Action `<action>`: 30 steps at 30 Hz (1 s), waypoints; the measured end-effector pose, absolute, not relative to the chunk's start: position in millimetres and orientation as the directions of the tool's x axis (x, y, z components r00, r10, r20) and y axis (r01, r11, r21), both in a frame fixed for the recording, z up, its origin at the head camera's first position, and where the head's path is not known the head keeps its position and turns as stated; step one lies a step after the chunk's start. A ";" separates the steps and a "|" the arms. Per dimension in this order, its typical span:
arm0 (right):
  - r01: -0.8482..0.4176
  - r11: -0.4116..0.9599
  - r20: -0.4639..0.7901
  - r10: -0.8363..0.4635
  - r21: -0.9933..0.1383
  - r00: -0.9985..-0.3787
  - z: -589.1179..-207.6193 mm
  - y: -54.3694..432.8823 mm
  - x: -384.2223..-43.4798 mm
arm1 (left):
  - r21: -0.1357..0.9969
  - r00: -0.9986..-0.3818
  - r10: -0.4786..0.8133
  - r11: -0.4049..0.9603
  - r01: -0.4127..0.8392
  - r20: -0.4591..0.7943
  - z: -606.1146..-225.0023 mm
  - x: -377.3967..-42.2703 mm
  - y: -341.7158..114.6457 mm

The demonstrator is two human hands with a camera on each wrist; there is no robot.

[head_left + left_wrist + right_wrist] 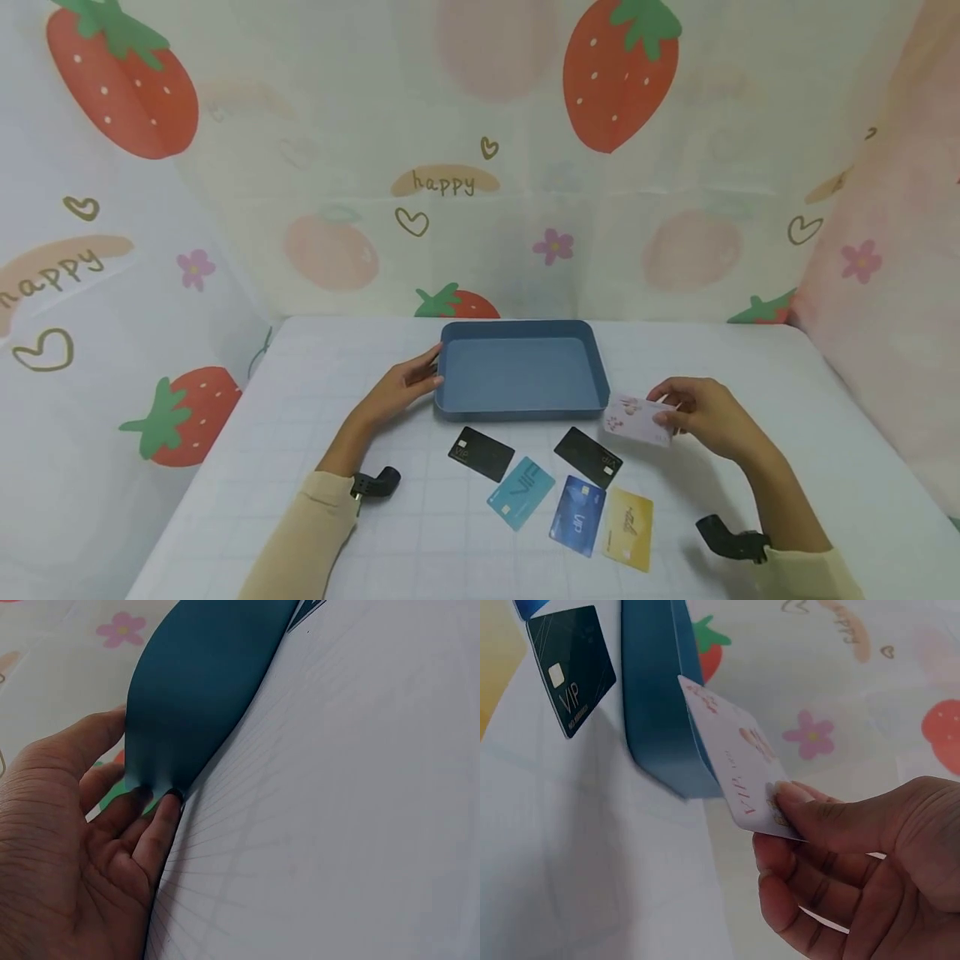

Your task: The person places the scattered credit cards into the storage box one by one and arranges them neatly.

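Note:
In the head view my right hand (708,417) pinches a white card (633,418) with pink print, held tilted beside the tray's front right corner. The right wrist view shows my thumb on the face of this white card (739,761). At the blue tray (521,415), my left hand (397,390) touches the left wall. Close up, in the left wrist view, the fingertips (171,802) rest against the tray's side (199,682).
In front of the tray lie two black cards (481,454) (588,457), a teal card (521,493), a dark blue card (577,516) and a yellow card (628,529). They rest on a white tablecloth (420,542). A strawberry-patterned curtain (360,133) hangs behind the table.

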State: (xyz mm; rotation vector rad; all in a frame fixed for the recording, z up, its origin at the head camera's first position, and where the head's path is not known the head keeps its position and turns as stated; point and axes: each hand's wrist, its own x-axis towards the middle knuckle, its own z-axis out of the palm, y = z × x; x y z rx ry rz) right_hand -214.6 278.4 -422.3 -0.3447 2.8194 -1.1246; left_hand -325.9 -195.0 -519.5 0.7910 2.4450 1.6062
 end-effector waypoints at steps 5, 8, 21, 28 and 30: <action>-0.212 0.706 0.065 -0.230 -0.675 -0.971 -420.8 270.1 -213.5 | 0.884 -0.857 0.484 0.303 0.356 0.179 -519.6 -327.7 -193.7; -0.231 0.714 0.094 -0.227 -0.661 -0.969 -420.3 264.6 -213.3 | 0.885 -0.858 0.482 0.303 0.353 0.177 -520.1 -327.5 -195.1; -0.311 0.705 0.169 -0.266 -0.638 -0.949 -407.3 239.3 -223.4 | 0.880 -0.871 0.463 0.332 0.341 0.163 -519.5 -323.4 -198.1; -0.318 0.694 0.160 -0.284 -0.646 -0.945 -405.4 227.7 -233.9 | 0.880 -0.870 0.464 0.328 0.343 0.166 -519.4 -324.7 -199.5; -0.317 0.698 0.158 -0.285 -0.642 -0.945 -404.8 226.1 -235.7 | 0.882 -0.868 0.469 0.326 0.339 0.161 -520.8 -325.5 -197.8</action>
